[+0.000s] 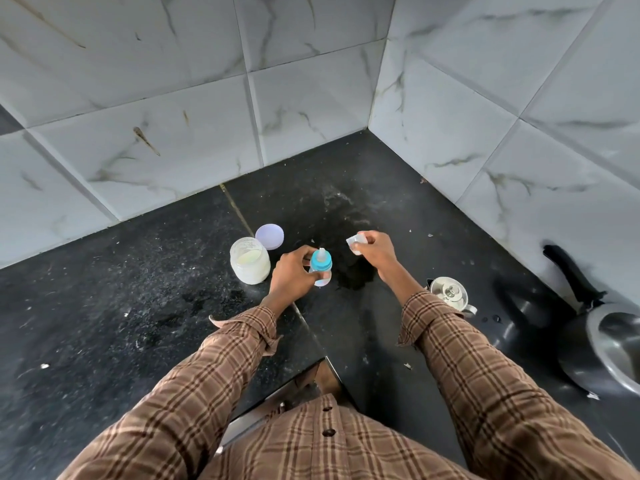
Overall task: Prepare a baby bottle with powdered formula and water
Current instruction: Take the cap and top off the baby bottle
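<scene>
Formula jar [250, 260] stands open on the black counter [104, 289], left of centre, pale powder visible inside. Its lilac lid [269, 236] lies flat just beside it on the far right side, looks to be touching.

Left hand [290, 275] grips the baby bottle [320, 268] from the left, fingers [300, 252] curled around the body. Bottle is upright on the counter, blue collar and clear teat on top, just right of the jar.

Right hand [375, 252] is raised near the bottle, to its right and slightly farther, apart from it. Its fingers pinch a small clear cap [356, 242]; can't tell the cap's exact shape.

Dark wet patch [355, 278] on the counter between the bottle and the right wrist.

Small steel kettle [450, 294] with lid on sits near the right forearm. Far right edge: dark pan [609, 341] with a black handle, partly cut off by the frame.

Both sleeves brown plaid.
</scene>
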